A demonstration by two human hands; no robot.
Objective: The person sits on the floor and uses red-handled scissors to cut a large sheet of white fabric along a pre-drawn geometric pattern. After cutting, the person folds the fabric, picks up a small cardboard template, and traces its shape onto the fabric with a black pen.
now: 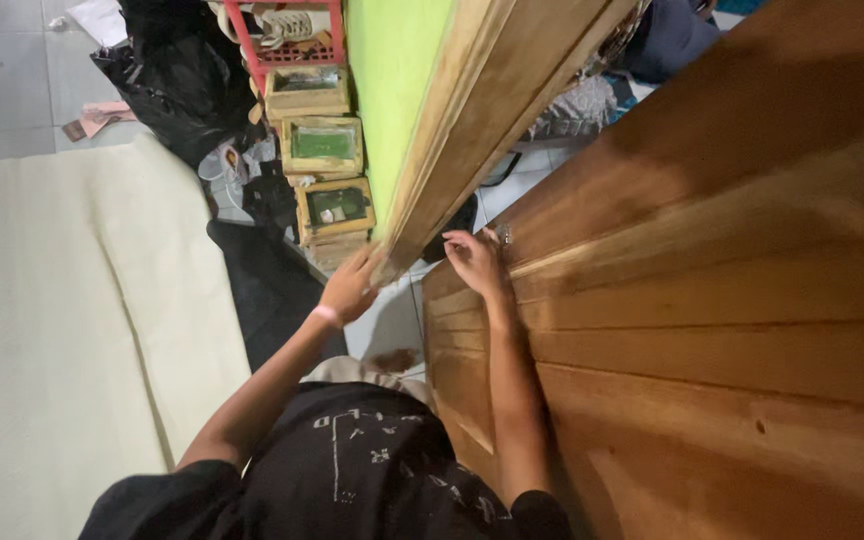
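Observation:
A big brown wooden door with planked panels fills the right side. A wooden door frame runs diagonally from the top down to the middle, next to a bright green wall. My left hand, with a pink band at the wrist, rests on the lower end of the frame, its fingers curled on the edge. My right hand grips the door's edge beside a small metal fitting. My black shirt shows at the bottom.
A cream mat covers the floor on the left. Stacked wooden boxes, a red crate and black bags stand along the green wall. Clothes lie beyond the door gap at the top right.

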